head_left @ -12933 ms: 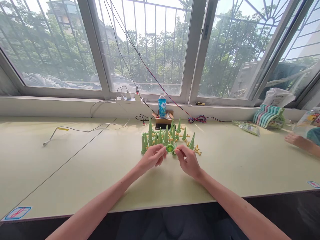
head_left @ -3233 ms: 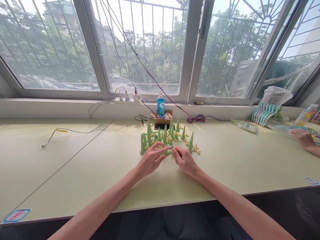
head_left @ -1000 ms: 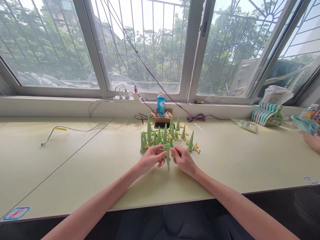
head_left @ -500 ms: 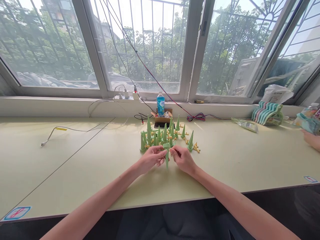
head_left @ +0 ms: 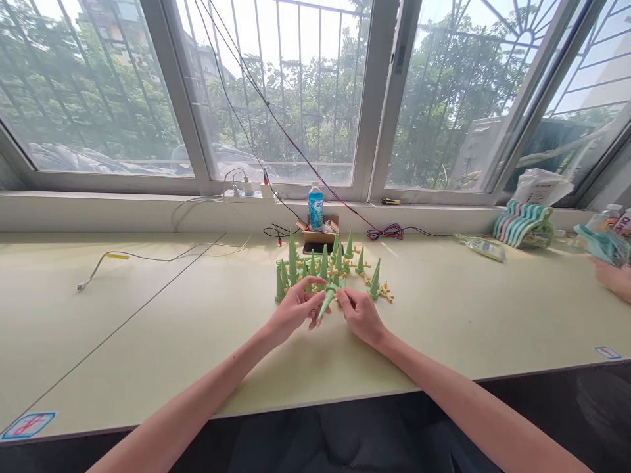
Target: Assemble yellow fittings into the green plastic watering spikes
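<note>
Between my two hands, above the table, a green watering spike is tilted with its cap up and its tip down to the left. My left hand holds it from the left, thumb and fingers close around the cap end. From the right, my right hand is closed in a pinch against the cap end; any small part inside that pinch is hidden. Just beyond my hands, several more green spikes stand point up, with small yellow valves among them and to their right.
Behind the spikes are a dark phone-like slab, an open cardboard box and a blue bottle. A white cable lies left. Right are coiled wires, a plastic packet, hangers and another person's hand.
The spike has swung from nearly vertical to a slant, its tip moving left and up. My left index finger has lifted and stretched over the cap end. My right hand has barely moved.
</note>
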Available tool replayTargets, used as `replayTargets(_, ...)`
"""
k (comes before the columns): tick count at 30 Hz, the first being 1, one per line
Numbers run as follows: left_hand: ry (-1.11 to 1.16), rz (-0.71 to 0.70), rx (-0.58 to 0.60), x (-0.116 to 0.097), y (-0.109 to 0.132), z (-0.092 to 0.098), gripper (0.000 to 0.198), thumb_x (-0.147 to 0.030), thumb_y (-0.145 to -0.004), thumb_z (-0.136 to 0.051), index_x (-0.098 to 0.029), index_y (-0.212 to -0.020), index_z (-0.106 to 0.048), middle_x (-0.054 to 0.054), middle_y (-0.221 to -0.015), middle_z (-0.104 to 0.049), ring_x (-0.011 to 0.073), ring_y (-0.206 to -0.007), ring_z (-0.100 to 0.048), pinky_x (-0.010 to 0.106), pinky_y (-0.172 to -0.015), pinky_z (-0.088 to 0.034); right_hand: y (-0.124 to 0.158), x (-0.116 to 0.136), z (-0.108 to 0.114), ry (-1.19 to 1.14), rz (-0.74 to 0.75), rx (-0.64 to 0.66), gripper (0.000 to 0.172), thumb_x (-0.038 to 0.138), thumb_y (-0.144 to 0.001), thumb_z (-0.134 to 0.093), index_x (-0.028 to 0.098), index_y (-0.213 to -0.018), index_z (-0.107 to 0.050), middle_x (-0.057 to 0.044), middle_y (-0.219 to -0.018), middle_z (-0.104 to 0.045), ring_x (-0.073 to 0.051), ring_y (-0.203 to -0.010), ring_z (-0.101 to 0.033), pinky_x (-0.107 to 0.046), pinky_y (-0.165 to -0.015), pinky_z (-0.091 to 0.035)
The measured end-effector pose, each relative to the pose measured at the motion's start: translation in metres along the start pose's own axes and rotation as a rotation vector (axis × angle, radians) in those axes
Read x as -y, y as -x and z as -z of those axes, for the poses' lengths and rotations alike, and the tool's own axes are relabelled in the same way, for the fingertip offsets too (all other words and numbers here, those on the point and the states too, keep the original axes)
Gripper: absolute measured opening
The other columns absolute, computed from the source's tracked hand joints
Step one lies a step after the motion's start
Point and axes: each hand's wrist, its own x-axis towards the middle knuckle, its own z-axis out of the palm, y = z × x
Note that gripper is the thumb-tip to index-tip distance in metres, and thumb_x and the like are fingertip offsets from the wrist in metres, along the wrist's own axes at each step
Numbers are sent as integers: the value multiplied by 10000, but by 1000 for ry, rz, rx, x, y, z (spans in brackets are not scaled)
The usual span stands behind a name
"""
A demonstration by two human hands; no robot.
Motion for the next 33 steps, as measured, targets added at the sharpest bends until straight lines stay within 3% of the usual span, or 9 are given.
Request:
replayTargets(8, -145, -116, 17, -5, 3, -2, 296, -355, -828, -679, -150, -1008, -562, 34, -776, -643, 75, -423, -525, 216, -400, -413, -1, 0, -1, 53, -39, -39, 468, 446, -967, -376, 208, -565, -353, 35, -505, -354, -112, -477, -294, -283, -488, -226)
replayTargets(14, -281, -178, 20, 4, 3, 0, 268, -372, -864, -636, -159, -1015, -574, 2, -717, -582, 79, -439, -515, 211, -404, -403, -1, 0, -2, 49, -35, -23, 454, 429, -972, -373, 207, -577, -343, 42, -514, -332, -110, -485, -286, -280, -493, -228)
replayTargets(19, -467, -208, -53, 10, 2, 2, 209, -348, -920, -547, -172, -1017, -603, -43, -550, -505, 74, -418, -439, 199, -414, -376, 1, -3, -1, 62, -16, 28, 445, 413, -994, -343, 201, -604, -381, 42, -535, -360, -109, -488, -315, -268, -497, -243)
replayTargets(23, -492, -257, -89, 9, 1, 2, 213, -340, -945, -481, -168, -961, -606, 0, -703, -554, 64, -460, -444, 209, -447, -399, 4, -7, 0, 117, 78, 114, 417, 388, -1016, -300, 202, -650, -377, 42, -565, -374, -107, -501, -324, -250, -513, -265)
replayTargets(29, -508, -279, -85, 12, 0, 3, 294, -351, -968, -421, -177, -734, -455, -60, -551, -381, 69, -456, -386, 206, -466, -342, 9, -8, -1, 428, 309, 198, 311, 304, -993, -378, 195, -703, -409, 29, -613, -433, -111, -517, -323, -258, -531, -242)
replayTargets(33, -509, -271, -73, 14, -1, 3, 314, -341, -962, -410, -193, -688, -364, -68, -520, -373, 72, -441, -415, 205, -467, -349, 10, -7, -1, 591, 445, 216, 301, 247, -998, -343, 174, -736, -470, 0, -647, -501, -119, -521, -363, -277, -529, -230)
